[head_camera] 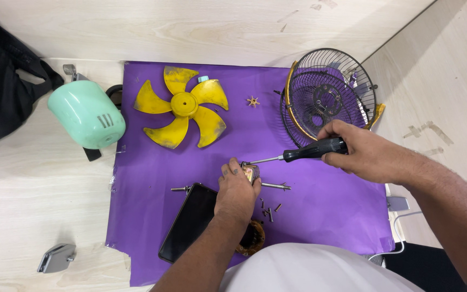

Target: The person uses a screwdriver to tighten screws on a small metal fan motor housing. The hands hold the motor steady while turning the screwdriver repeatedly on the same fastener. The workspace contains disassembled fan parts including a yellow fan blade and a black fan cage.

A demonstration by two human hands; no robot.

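The right hand [366, 154] was closed around the black handle of a screwdriver [298, 153], whose metal shaft pointed left and met a small metal part [251, 172]. The left hand [237, 189] lay curled over that part, gripping it and pressing it down on the purple sheet [320, 211]; most of the part was hidden under the fingers. A thin metal rod [277, 186] stuck out from beside the left hand, and a few loose screws [268, 210] lay just to its right. A black phone [190, 221] rested partly under the left wrist, with a copper coil [254, 240] near it. Farther off sat a yellow fan blade [182, 105], a wire fan guard [328, 97] and a mint-green housing [85, 113] at the sheet's left edge.
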